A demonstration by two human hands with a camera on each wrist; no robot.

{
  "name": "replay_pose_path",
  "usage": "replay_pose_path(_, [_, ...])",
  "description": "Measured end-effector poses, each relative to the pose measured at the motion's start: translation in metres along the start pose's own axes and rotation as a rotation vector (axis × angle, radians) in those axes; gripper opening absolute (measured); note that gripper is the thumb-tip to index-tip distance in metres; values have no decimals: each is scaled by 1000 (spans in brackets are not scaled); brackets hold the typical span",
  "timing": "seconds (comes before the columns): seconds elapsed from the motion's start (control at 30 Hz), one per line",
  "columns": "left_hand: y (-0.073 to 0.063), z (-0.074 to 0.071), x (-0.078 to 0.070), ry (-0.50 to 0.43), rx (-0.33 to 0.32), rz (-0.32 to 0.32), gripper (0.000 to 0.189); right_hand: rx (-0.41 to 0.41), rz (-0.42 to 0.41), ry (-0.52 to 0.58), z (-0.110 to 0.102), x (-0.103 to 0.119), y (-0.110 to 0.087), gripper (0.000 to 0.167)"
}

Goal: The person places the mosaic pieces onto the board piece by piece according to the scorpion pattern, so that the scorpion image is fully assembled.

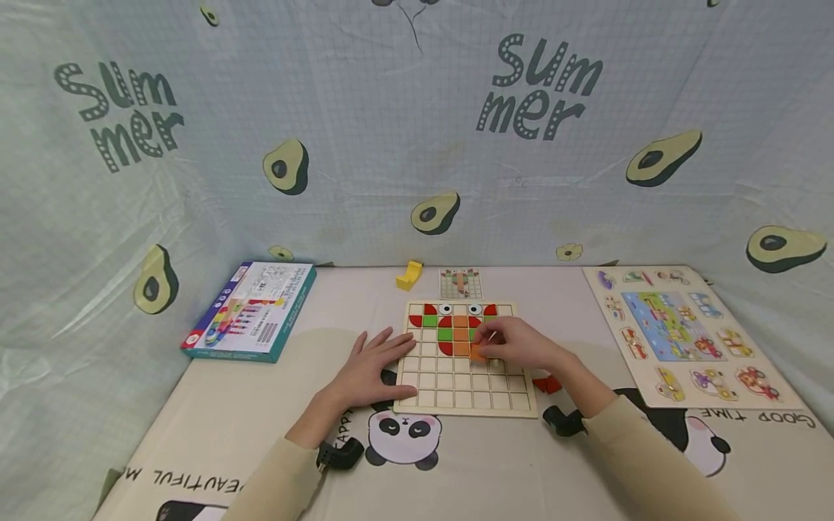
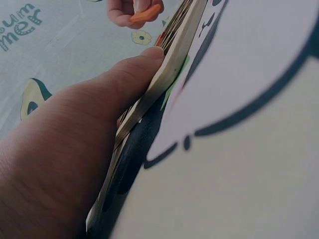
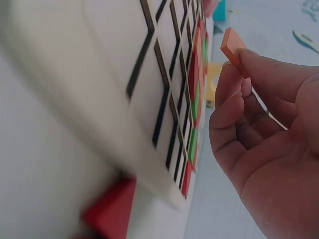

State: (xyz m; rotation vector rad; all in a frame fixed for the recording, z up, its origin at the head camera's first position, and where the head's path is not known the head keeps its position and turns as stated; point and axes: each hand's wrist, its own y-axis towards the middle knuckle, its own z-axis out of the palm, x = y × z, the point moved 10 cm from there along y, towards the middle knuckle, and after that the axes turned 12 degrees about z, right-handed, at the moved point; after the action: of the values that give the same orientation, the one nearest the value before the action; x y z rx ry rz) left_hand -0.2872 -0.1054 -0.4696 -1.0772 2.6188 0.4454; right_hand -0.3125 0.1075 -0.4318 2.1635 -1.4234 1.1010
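Observation:
A wooden grid board (image 1: 456, 399) lies flat on the table, its upper rows partly filled with red, green and orange tiles and two eye tiles (image 1: 445, 310). My left hand (image 1: 370, 369) rests with spread, straight fingers on the board's left edge; in the left wrist view its thumb (image 2: 134, 72) lies along the rim. Over the upper middle of the grid, my right hand (image 1: 521, 343) pinches an orange square tile (image 3: 233, 47) between thumb and fingers. The tile is held tilted, clear of the grid in the right wrist view. This hand hides some cells at the board's right.
A small pattern card (image 1: 460, 284) lies behind the board, beside a yellow block (image 1: 409, 276). Red pieces (image 1: 547, 384) sit by the board's right edge, near my right forearm. A boxed set (image 1: 250, 311) stands at left, a wooden picture puzzle (image 1: 658, 376) at right.

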Motion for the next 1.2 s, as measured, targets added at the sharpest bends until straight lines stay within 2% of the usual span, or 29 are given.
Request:
replay_pose_path(0.3, [0, 1, 0, 1, 0, 2, 88, 46, 32, -83, 24, 9, 13, 8])
replay_pose_path(0.5, [0, 1, 0, -1, -4, 5, 88, 40, -10, -130, 31, 15, 15, 7])
replay_pose_path(0.93, [0, 1, 0, -3, -2, -3, 88, 23, -36, -129, 31, 18, 12, 6])
replay_pose_path(1.2, [0, 1, 0, 3, -2, -3, 89, -25, 2, -108, 12, 8, 2, 8])
